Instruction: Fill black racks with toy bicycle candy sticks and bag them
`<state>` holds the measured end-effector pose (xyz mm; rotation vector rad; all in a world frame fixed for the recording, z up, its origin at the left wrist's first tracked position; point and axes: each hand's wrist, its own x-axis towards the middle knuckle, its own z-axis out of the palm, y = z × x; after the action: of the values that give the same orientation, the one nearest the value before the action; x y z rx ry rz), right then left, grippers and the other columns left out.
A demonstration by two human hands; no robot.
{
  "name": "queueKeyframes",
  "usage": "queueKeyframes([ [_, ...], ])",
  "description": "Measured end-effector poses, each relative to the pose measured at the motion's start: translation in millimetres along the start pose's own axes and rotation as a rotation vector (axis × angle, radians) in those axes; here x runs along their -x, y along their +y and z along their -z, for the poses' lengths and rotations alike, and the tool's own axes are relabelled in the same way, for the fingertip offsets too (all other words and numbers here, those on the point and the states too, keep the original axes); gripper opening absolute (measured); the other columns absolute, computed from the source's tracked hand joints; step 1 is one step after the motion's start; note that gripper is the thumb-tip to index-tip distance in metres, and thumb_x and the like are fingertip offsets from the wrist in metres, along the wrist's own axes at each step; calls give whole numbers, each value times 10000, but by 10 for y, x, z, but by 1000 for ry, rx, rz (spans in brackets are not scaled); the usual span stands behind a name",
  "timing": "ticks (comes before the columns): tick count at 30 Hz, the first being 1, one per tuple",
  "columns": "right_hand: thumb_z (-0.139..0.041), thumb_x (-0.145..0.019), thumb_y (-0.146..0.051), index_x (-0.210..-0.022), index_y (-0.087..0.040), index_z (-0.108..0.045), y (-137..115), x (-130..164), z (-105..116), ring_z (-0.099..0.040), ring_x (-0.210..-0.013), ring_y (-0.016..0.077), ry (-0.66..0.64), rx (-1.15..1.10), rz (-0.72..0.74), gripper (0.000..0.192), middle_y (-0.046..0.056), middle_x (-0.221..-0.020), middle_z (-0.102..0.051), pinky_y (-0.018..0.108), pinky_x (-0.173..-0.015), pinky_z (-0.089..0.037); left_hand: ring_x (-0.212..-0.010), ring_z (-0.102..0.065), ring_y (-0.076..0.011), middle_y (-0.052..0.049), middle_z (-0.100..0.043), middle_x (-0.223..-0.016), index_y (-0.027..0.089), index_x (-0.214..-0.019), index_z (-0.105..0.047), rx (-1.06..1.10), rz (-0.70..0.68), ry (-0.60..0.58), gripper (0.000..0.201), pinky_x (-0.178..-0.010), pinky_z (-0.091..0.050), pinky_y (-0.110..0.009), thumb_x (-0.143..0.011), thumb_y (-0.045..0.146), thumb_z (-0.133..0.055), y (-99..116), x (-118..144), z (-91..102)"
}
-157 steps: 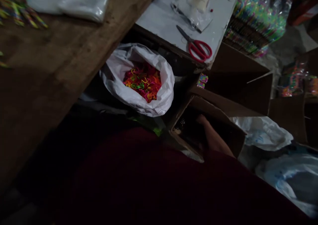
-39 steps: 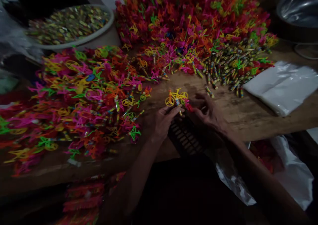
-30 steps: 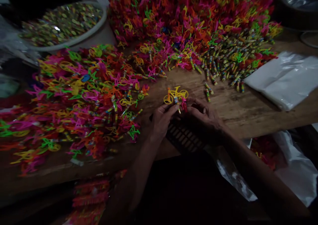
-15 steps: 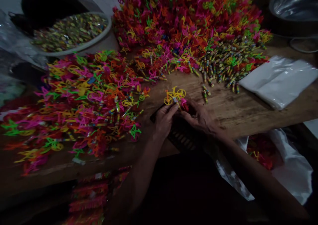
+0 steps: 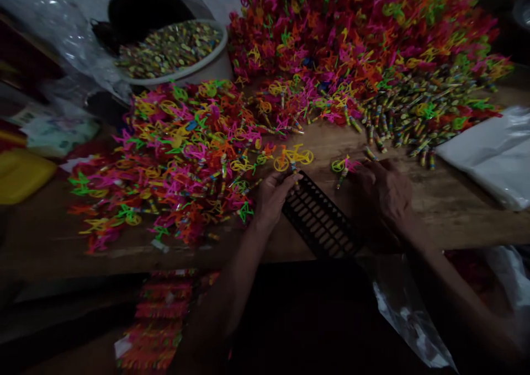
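Two hands work at the near edge of a wooden table [image 5: 414, 220]. The left hand [image 5: 271, 198] is closed on one yellow toy bicycle [image 5: 293, 157], held by a small wrapped stick under its frame, above a single black slotted tray [image 5: 321, 223] that juts over the table edge. The right hand [image 5: 383, 195] is curled, fingertips pinching one pink-and-green toy bicycle [image 5: 343, 167] just right of the yellow one. Loose toy bicycles lie in two heaps too many to count: one at left [image 5: 182, 154], a larger one at the back [image 5: 351, 32]. One spread of wrapped candy sticks [image 5: 414, 115] lies at right. One white basin [image 5: 174, 52] holds small wrapped pieces. One stack of clear plastic bags [image 5: 492, 157] sits at far right
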<state>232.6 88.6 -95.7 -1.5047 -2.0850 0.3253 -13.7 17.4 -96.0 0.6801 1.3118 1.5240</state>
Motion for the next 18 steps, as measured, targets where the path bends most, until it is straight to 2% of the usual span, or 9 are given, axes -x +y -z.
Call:
queueKeyframes([
  [1, -534, -963, -412, -1106, -173, -760, -41, 18, 6, -624, -728, 214, 56, 37, 17, 359, 171, -1124, -716, 317, -593, -393, -623, -570, -58, 7, -714, -794, 165, -842, -744, 3, -3, -2, 290, -548, -398, -174, -638, 319, -881, 22, 18, 11],
  [3, -549, -979, -454, -1099, -183, -753, -185, 45, 10, -628, -727, 205, 92, -66, 41, 360, 161, -1102, -715, 331, -624, -436, -630, -554, -58, 16, -698, -801, 177, -870, -747, 15, 3, -31, 294, -554, -395, -175, -639, 300, -880, 68, 71, 17],
  [6, -580, -966, -558, -1183, -186, -696, -478, 42, -23, -645, -745, 198, -18, -492, 48, 446, 101, -949, -726, 342, -683, -507, -643, -568, -73, -2, -718, -823, 189, -956, -769, -11, 24, -139, 315, -594, -430, -191, -690, 330, -861, 98, 155, 16],
  [9, -605, -922, -661, -1202, -202, -668, -747, 13, -70, -639, -721, 172, -153, -861, 5, 542, 52, -904, -720, 323, -661, -532, -734, -640, -115, -32, -763, -891, 202, -1001, -776, -156, -34, -203, 305, -681, -489, -216, -774, 403, -809, 52, 197, 18],
  [12, -639, -876, -712, -1105, -219, -693, -967, -10, -82, -621, -693, 151, -218, -975, -4, 546, 20, -847, -697, 303, -644, -542, -861, -702, -175, -28, -771, -886, 209, -975, -759, -213, -151, -110, 314, -805, -540, -271, -755, 422, -827, -1, 203, 23],
  [14, -614, -892, -716, -1085, -220, -696, -1108, -33, -77, -618, -692, 146, -249, -971, 13, 538, 9, -810, -683, 294, -646, -545, -855, -714, -188, -16, -761, -862, 213, -964, -747, -234, -225, -53, 313, -814, -551, -290, -734, 400, -849, 13, 203, 42],
  [18, -551, -961, -662, -1128, -194, -690, -1300, -88, -60, -631, -694, 150, -269, -890, 124, 515, 9, -795, -692, 295, -654, -546, -827, -691, -172, -18, -761, -912, 217, -918, -774, -509, -419, 54, 127, -798, -534, -278, -837, 314, -770, 167, 186, 172],
])
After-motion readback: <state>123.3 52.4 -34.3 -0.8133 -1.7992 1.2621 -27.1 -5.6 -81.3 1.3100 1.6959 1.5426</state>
